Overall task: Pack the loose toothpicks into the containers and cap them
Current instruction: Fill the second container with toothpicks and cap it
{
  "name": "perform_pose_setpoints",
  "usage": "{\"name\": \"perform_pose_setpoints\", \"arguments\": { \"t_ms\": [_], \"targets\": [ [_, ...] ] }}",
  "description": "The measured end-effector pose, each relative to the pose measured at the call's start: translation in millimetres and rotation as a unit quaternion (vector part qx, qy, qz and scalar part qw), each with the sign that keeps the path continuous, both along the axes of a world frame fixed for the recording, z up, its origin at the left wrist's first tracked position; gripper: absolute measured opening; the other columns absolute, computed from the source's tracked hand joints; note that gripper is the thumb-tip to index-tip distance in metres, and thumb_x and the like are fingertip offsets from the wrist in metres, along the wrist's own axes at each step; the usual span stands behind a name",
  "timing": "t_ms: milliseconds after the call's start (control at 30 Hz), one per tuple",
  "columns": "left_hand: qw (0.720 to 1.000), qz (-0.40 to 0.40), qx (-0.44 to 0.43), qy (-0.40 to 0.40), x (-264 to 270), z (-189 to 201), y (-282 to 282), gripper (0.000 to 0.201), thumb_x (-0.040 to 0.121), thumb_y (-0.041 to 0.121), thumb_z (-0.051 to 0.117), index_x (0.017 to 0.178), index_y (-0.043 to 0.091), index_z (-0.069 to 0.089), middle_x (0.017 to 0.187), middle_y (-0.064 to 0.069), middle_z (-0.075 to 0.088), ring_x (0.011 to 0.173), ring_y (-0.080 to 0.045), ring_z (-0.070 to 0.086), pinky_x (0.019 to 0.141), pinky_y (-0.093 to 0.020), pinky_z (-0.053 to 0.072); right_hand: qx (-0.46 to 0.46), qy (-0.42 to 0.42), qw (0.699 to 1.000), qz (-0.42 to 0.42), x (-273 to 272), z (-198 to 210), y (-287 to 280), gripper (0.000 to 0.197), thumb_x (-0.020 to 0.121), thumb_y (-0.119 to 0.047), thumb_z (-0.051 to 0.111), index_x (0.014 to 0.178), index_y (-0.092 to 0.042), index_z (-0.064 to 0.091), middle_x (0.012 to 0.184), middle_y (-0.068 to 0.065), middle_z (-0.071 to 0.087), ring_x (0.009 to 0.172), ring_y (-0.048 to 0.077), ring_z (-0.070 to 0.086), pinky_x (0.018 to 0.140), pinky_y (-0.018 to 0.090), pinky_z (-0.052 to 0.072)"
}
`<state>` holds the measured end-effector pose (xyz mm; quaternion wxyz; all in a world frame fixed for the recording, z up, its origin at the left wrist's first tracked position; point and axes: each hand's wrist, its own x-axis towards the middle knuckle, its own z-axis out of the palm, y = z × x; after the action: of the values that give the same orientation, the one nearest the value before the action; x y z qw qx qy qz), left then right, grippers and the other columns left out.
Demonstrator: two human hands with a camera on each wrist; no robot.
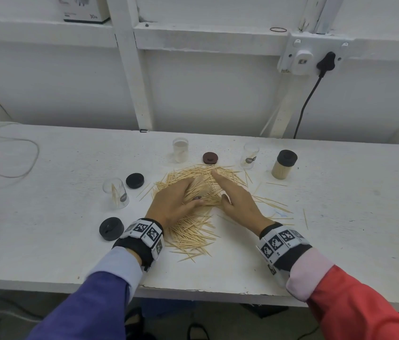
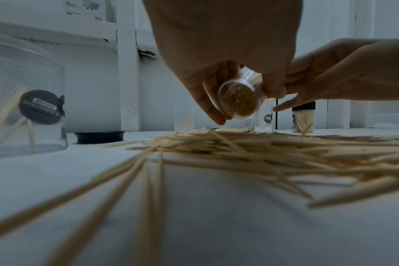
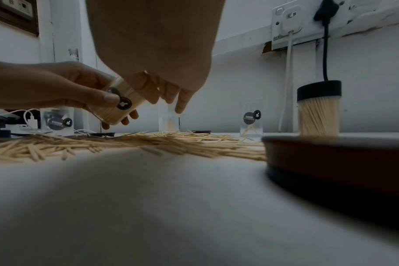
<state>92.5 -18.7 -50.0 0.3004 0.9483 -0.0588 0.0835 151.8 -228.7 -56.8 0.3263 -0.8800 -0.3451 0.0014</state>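
A broad pile of loose toothpicks (image 1: 193, 231) covers the middle of the white table (image 1: 340, 241). My left hand (image 1: 174, 202) grips a clear container (image 2: 238, 100) packed with toothpicks and holds it tilted just above the pile; its black label shows in the right wrist view (image 3: 118, 102). My right hand (image 1: 237, 200) is beside the container's upper end with fingers stretched out and holding nothing; whether they touch the container I cannot tell. A full container with a black cap (image 1: 283, 168) stands at the back right.
Three clear containers with few toothpicks stand at the left (image 1: 116, 192), the back (image 1: 180, 149) and the back right (image 1: 250, 155). Loose caps: two black (image 1: 134, 180) (image 1: 111, 228), one brown (image 1: 210, 158). A brown cap (image 3: 330, 158) lies close right of my right wrist. Cables lie far left.
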Motion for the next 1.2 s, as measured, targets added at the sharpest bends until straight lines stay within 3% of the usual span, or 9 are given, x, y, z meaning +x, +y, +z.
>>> {"name": "perform_pose_setpoints", "arguments": {
  "t_ms": [133, 333, 500, 600, 667, 767, 833, 1067, 1200],
  "targets": [
    [1.000, -0.005, -0.004, 0.001, -0.9, 1.2, -0.7, 0.065, 0.081, 0.064, 0.052, 0.134, 0.027, 0.049, 0.117, 0.011, 0.063, 0.103, -0.009, 0.059, 0.082, -0.029, 0.049, -0.022, -0.030, 0.997, 0.073, 0.4, -2.1, 1.2, 0.074, 0.084, 0.005, 0.042, 0.150, -0.028, 0.034, 0.156, -0.012, 0.030, 0.138, 0.008, 0.038, 0.082, 0.022, 0.048],
    [1.000, 0.000, -0.001, 0.005, -0.8, 1.0, -0.6, 0.067, 0.081, 0.067, 0.052, 0.134, 0.026, 0.049, 0.118, 0.011, 0.063, 0.104, -0.009, 0.059, 0.083, -0.031, 0.050, 0.057, -0.061, 0.997, 0.004, 1.6, -0.4, 1.9, 0.065, 0.082, 0.007, 0.044, 0.141, -0.019, 0.048, 0.141, -0.003, 0.050, 0.126, 0.012, 0.048, 0.087, 0.037, 0.054],
    [1.000, 0.000, 0.010, 0.009, -0.6, 1.8, -1.5, 0.058, 0.086, 0.056, 0.060, 0.135, 0.028, 0.048, 0.121, 0.012, 0.062, 0.107, -0.009, 0.058, 0.084, -0.029, 0.050, 0.030, -0.076, 0.994, 0.065, 0.1, -0.6, 2.7, 0.075, 0.079, 0.008, 0.043, 0.143, -0.032, 0.045, 0.141, -0.006, 0.048, 0.126, 0.011, 0.045, 0.076, 0.026, 0.051],
    [0.999, 0.022, 0.024, 0.009, -1.7, 3.3, -0.8, 0.058, 0.087, 0.049, 0.063, 0.136, 0.024, 0.047, 0.125, 0.008, 0.060, 0.112, -0.013, 0.056, 0.085, -0.028, 0.045, 0.041, -0.107, 0.993, 0.001, 2.8, -0.9, 3.3, 0.065, 0.078, 0.009, 0.046, 0.134, -0.023, 0.054, 0.129, -0.003, 0.055, 0.117, 0.013, 0.050, 0.066, 0.025, 0.051],
    [0.998, 0.038, 0.041, 0.022, -1.9, 5.3, -0.8, 0.057, 0.088, 0.046, 0.064, 0.137, 0.022, 0.046, 0.127, 0.005, 0.059, 0.115, -0.016, 0.054, 0.088, -0.031, 0.044, 0.000, -0.110, 0.993, -0.035, 4.9, -3.5, 1.9, 0.048, 0.085, 0.002, 0.054, 0.128, -0.017, 0.058, 0.125, -0.001, 0.058, 0.115, 0.017, 0.052, 0.071, 0.027, 0.050],
    [0.997, 0.044, 0.057, 0.036, -2.1, 6.0, -1.2, 0.057, 0.088, 0.043, 0.063, 0.138, 0.022, 0.044, 0.130, 0.004, 0.056, 0.119, -0.018, 0.052, 0.092, -0.035, 0.044, -0.149, -0.046, 0.988, -0.021, 9.1, -7.5, 0.1, 0.033, 0.093, -0.024, 0.059, 0.125, -0.015, 0.060, 0.126, 0.000, 0.057, 0.118, 0.023, 0.049, 0.088, 0.037, 0.044],
    [0.996, 0.046, 0.064, 0.042, -1.9, 6.7, -1.4, 0.057, 0.089, 0.043, 0.063, 0.138, 0.022, 0.043, 0.132, 0.004, 0.055, 0.121, -0.018, 0.051, 0.093, -0.035, 0.044, -0.202, -0.038, 0.979, -0.005, 9.4, -7.2, 0.4, 0.031, 0.092, -0.030, 0.059, 0.120, -0.017, 0.064, 0.119, -0.001, 0.058, 0.113, 0.022, 0.049, 0.086, 0.034, 0.036],
    [0.994, 0.046, 0.083, 0.053, -3.0, 7.4, -1.6, 0.059, 0.089, 0.046, 0.061, 0.139, 0.020, 0.043, 0.134, 0.003, 0.054, 0.123, -0.018, 0.049, 0.093, -0.035, 0.044, -0.224, -0.100, 0.969, -0.018, 7.2, -1.3, 1.3, 0.018, 0.096, -0.026, 0.053, 0.098, -0.018, 0.069, 0.098, -0.004, 0.063, 0.099, 0.019, 0.053, 0.079, 0.030, 0.027],
    [0.993, 0.068, 0.081, 0.051, -1.7, 6.7, -1.1, 0.057, 0.088, 0.045, 0.061, 0.138, 0.023, 0.044, 0.133, 0.006, 0.054, 0.124, -0.017, 0.048, 0.092, -0.036, 0.044, -0.194, -0.097, 0.976, -0.026, 5.7, -0.8, 0.6, 0.018, 0.097, -0.026, 0.051, 0.096, -0.016, 0.066, 0.096, -0.003, 0.062, 0.097, 0.019, 0.053, 0.080, 0.032, 0.033]
  ]
}}
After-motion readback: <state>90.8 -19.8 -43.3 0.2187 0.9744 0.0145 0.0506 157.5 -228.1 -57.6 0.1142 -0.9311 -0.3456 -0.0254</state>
